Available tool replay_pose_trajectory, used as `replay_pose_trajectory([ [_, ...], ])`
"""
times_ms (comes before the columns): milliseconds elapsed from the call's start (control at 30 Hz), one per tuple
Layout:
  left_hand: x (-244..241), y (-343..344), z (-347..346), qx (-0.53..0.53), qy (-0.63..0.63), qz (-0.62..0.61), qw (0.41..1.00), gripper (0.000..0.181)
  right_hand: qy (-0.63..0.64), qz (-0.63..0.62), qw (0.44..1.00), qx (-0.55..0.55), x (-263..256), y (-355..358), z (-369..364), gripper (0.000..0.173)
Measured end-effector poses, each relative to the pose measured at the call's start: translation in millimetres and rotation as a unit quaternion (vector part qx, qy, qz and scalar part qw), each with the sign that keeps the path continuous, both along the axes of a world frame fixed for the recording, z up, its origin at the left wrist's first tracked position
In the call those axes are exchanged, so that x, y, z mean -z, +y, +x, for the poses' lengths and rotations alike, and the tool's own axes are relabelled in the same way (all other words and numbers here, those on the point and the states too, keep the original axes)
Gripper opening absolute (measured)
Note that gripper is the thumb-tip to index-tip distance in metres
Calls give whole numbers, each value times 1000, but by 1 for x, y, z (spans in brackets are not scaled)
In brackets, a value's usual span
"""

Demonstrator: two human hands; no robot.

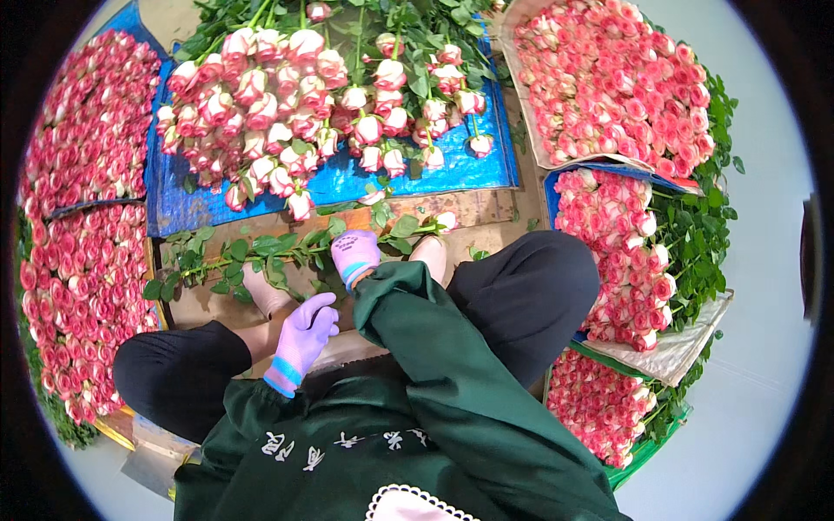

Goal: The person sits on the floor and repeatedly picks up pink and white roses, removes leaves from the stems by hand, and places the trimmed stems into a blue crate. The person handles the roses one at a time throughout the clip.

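My right hand (356, 253), in a lilac knitted glove with a blue cuff band, is closed around the stem of a single long rose (446, 222). Its pink-and-white bloom points right, and the leafy stem stretches left across the space above my feet. My left hand (305, 337), gloved the same way, hovers lower and to the left, apart from the stem. Its fingers are half curled with gaps between them and hold nothing. Ahead of both hands, a heap of loose pink-and-white roses (260, 111) lies on a blue plastic sheet (417, 189), blooms towards me.
Tightly packed rose bunches (91, 286) line the left side. More wrapped bunches (612, 91) stand to the right, with another bunch (609, 254) nearer me and leaves jutting outward. A wooden board (475, 207) edges the blue sheet. My shoes (430, 257) rest beneath the held stem.
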State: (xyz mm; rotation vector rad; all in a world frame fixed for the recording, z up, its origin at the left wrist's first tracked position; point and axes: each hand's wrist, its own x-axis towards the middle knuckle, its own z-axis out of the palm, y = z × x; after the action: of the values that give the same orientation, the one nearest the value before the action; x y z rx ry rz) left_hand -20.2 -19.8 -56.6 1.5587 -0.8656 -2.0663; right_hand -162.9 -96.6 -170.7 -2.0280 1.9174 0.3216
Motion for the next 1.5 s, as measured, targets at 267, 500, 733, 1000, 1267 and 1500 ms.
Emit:
replay_pose_trajectory([
  [267,1,-4,-2,22,-33,13,999,29,7,-56,998,37,13,-5,-1,15],
  [500,9,-5,2,17,-32,24,999,29,25,-14,999,36,-3,-12,-1,16],
  [733,14,-6,-1,16,-19,48,999,31,53,-12,996,71,53,-12,-5,16],
  [1000,14,-6,-4,18,-30,54,998,30,-10,-37,998,55,5,-14,-19,16],
  [1267,9,-6,5,-2,74,-14,997,43,-20,-47,999,-18,-26,-22,-23,18],
  [1500,2,-2,3,133,-238,-184,944,31,-115,-45,991,45,-15,-16,-47,24],
])
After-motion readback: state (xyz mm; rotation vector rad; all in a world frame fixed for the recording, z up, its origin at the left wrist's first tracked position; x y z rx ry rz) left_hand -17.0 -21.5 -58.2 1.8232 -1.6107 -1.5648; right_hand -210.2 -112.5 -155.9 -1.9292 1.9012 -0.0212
